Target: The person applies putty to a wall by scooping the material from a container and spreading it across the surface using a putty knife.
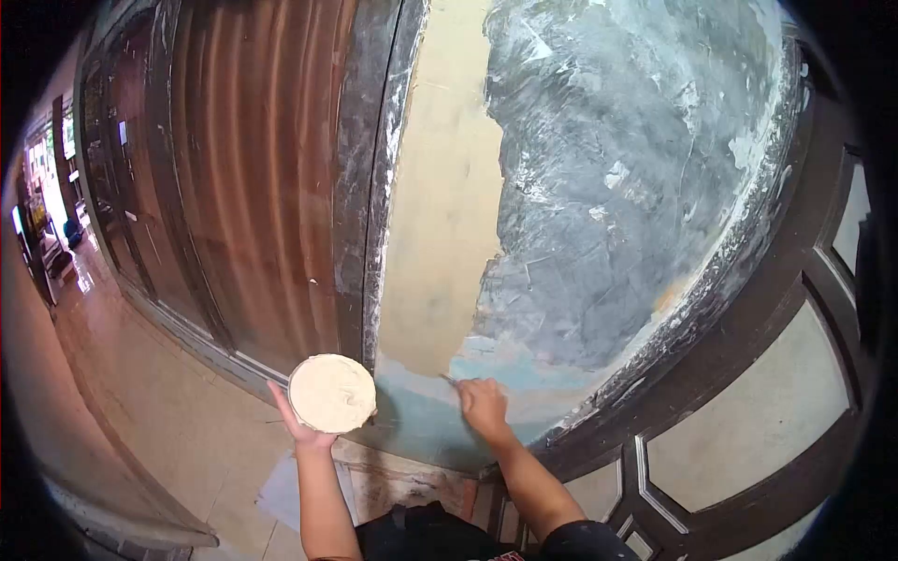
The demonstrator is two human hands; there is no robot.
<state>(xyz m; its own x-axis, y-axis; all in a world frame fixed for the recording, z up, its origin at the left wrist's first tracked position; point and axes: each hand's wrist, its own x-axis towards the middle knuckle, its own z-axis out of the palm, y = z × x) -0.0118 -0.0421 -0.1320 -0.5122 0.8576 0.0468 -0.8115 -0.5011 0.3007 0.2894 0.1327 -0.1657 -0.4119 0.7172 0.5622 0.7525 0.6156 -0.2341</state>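
Note:
My left hand (307, 432) holds up a round tub (373, 411) from below, its thumb along the near side. Cream-coloured putty (329, 393) fills the tub, with a rough dent at its right. Closed around a putty knife (449, 379), my right hand (485, 406) is against the lower wall; only a thin bit of the knife shows. Just above it, a smooth beige strip of putty (440, 206) runs up the wall beside the door frame, with a ragged right edge. Below that strip, the wall surface (421, 421) is pale blue-green.
Patchy grey wall (599, 187) spreads to the right, bordered by a curved-looking, paint-smeared trim. A dark wooden panelled door (748, 421) stands at right. Left of the strip is a glazed door with brown curtains (262, 168). A pale sheet (281, 491) lies on the tiled floor (178, 374).

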